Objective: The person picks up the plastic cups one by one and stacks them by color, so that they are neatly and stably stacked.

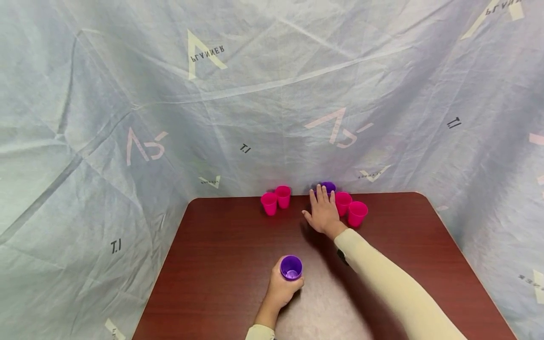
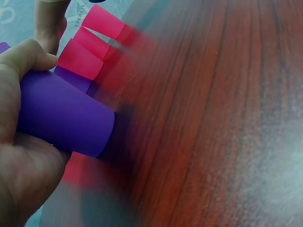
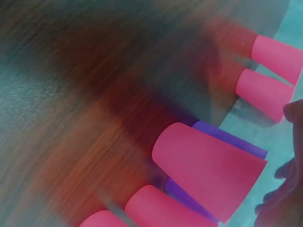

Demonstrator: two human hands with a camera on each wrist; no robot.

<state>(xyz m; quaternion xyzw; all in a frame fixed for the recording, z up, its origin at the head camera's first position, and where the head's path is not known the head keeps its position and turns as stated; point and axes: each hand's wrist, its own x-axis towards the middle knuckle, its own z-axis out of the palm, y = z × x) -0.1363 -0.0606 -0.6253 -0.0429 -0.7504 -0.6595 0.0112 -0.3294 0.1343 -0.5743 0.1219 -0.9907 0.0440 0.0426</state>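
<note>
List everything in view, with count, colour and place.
pink cups: 5, pink, upright along the table's back, two left, three right
held cup: 1, purple, in the left hand
other purple cups: one or two, partly hidden, purple, by the right-hand three
table: 1, reddish brown, beneath the cups
cloth: count unclear, grey, behind and beside the table
printed marks: several, black, pink, pale yellow, on the cloth
sleeves: 2, cream, on both arms
left hand: 1, around the held cup
right hand: 1, fingers spread, near the right-hand cups

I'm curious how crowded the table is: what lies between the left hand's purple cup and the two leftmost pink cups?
Past the fingers round the purple cup, the head view shows only bare tabletop before those pink cups.
</note>
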